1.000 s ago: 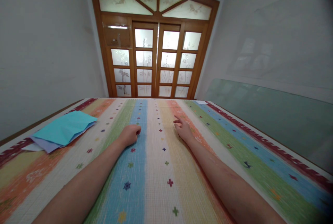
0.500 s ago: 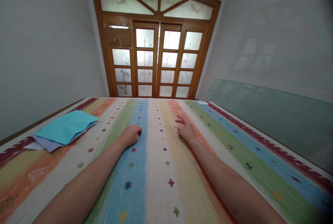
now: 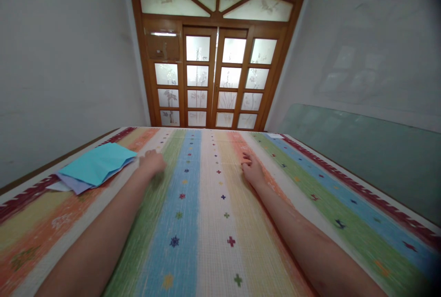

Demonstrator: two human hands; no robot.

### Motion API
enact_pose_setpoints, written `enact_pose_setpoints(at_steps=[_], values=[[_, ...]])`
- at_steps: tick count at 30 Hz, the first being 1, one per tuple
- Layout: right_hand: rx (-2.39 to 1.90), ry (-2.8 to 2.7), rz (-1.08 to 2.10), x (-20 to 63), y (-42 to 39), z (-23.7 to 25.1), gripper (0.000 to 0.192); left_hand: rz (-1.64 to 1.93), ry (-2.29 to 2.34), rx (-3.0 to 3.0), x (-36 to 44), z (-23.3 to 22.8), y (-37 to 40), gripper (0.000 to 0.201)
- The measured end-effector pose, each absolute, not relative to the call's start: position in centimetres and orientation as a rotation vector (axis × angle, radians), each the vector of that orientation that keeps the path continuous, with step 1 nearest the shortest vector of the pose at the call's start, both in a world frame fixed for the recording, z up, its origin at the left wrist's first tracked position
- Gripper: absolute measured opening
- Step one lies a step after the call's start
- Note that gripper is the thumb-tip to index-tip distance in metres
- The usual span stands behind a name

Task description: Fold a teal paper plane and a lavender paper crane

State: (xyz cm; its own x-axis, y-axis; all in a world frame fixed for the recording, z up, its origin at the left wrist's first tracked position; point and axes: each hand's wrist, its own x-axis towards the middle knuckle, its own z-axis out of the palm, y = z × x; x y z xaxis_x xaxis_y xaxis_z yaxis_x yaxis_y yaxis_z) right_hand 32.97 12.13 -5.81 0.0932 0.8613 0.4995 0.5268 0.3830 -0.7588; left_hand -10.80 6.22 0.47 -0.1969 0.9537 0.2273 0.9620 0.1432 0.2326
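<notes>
My left hand [image 3: 152, 163] is just right of a small stack of paper sheets, over the white and green stripes of the cloth. It is smeared by motion, so how its fingers are held does not show. On top of the stack lies a turquoise sheet [image 3: 98, 162], with a pale lilac sheet [image 3: 77, 185] and a white one [image 3: 59, 187] sticking out beneath it. My right hand [image 3: 253, 170] rests on the orange stripe to the right of the middle, fingers loosely bent and apart, with nothing in them.
A striped tablecloth [image 3: 213, 223] covers the table. A small white piece [image 3: 275, 136] lies at its far right corner. Beyond the table stand wooden doors with glass panes [image 3: 215, 76]. A pale green panel [image 3: 344, 145] leans along the right wall.
My left hand has moved left and away from me, from the blue stripe toward the paper stack. My right hand stays in place, its index finger a little more bent. The view has shifted slightly.
</notes>
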Motion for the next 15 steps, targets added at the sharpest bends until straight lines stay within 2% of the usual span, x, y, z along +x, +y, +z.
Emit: enact_pose_setpoints(at_steps=[4,10,15], values=[[-1.286,-1.616,0.396,33.0,12.4,-6.1,0.047,-0.375,-2.547,-1.597,-14.6,0.4,5.3,0.046],[-1.301,-1.657,0.391,33.1,12.6,-6.2,0.045,-0.15,-2.735,-1.359,-17.8,-2.3,4.8,0.064],[-1.319,-1.673,0.37,33.2,12.6,-6.2,0.043,-0.192,-2.737,-1.289,-18.8,-3.5,5.3,0.074]])
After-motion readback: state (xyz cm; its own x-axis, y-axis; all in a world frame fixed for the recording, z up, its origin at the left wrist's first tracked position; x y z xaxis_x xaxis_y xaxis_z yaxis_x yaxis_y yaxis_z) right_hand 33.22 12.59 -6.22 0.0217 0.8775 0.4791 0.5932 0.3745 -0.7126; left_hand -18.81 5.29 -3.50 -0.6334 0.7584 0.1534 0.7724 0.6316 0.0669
